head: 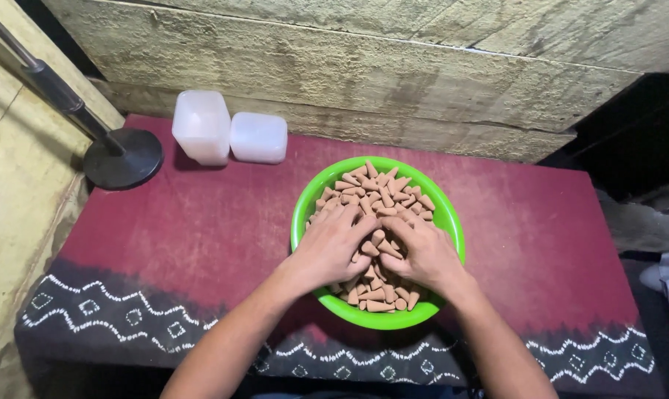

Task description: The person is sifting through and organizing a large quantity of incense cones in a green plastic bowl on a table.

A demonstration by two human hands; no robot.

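A bright green round bowl (444, 214) stands on a dark red cloth, heaped with several small brown cones (375, 191). Both of my hands are inside the bowl, lying on the pile. My left hand (328, 247) rests palm down on the left half with its fingers spread into the cones. My right hand (423, 253) lies on the right half, its fingers curled around a few cones at the middle of the pile. The two hands nearly touch at the fingertips.
Two translucent white plastic boxes (201, 125) (259, 137) stand at the back left of the red cloth (186, 229), which has a black patterned border at the near edge. A black round stand base (122, 157) with a slanted pole is at far left. Rough stone wall behind.
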